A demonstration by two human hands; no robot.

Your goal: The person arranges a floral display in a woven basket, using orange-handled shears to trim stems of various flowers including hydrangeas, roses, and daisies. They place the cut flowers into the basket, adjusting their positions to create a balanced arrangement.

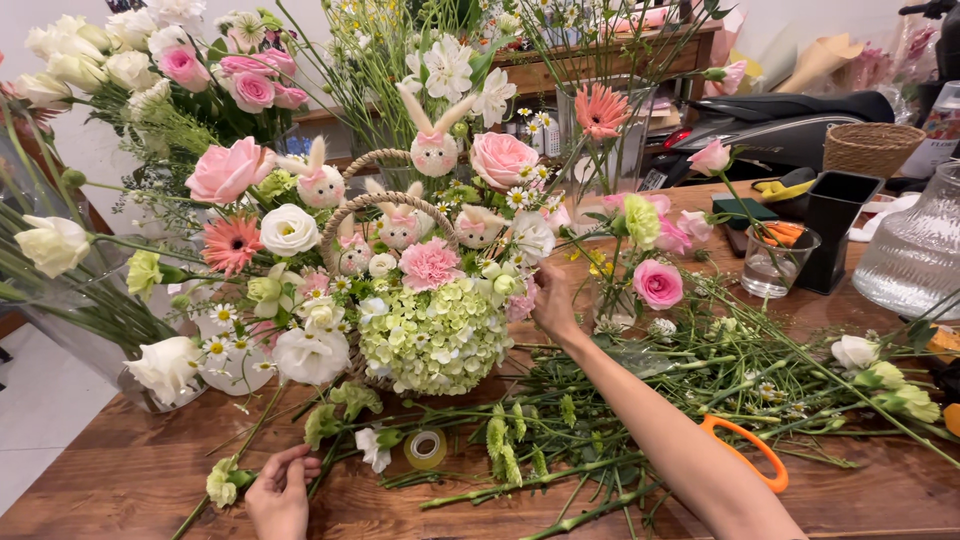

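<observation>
first, what is hidden: the basket (385, 205) shows only its woven handle loops; its body is buried under green hydrangea (435, 345), pink and white roses and small rabbit figures (433, 150). the right hand (553, 300) reaches to the right flank of the arrangement, fingertips sunk among the blooms, so whether it pinches a stem or only presses cannot be told. the right forearm runs diagonally from the near right edge of the view, crossing over the orange-handled scissors (752, 450) and hiding most of them. the left hand (280, 490) sits at the near left, partly cut by the lower frame edge, fingers curled closed around a green stem (225, 478) with a pale bud that lies on the table (120, 470). a tape roll (425, 448) lies between the hands, just near of the basket. cut stems (620, 420) litter the table right of centre. bare wood is open at the near left corner; vases (915, 250) crowd the far right.
</observation>
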